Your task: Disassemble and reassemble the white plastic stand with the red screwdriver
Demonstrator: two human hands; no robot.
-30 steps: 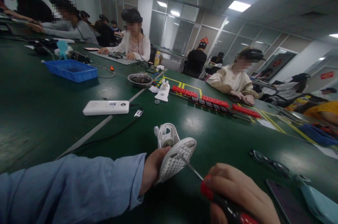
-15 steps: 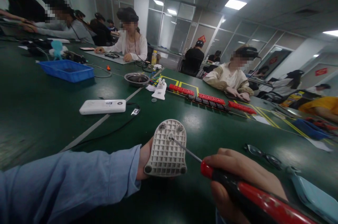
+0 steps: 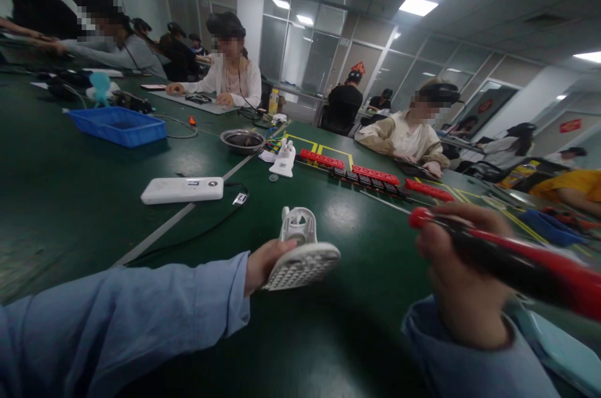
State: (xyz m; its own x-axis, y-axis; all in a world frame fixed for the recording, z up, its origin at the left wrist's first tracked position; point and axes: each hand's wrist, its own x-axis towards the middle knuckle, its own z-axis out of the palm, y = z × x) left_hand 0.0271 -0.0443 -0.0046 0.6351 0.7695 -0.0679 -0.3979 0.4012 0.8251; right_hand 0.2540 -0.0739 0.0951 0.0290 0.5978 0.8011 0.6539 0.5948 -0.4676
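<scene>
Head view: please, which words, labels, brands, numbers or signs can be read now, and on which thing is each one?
Cable tag: perhaps "17" or "L7", not certain.
White device: marking too small to read.
Far white part: mark too small.
Red wall signs: too small to read.
Screwdriver handle: no readable text.

Ceiling panels [image 3: 418, 6] glare softly off the tabletop [image 3: 342, 216].

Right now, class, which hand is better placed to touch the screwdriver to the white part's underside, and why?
Probably the right hand: it grips the screwdriver, whose tip stands apart from the white part, while the left hand is occupied holding that part.
</scene>
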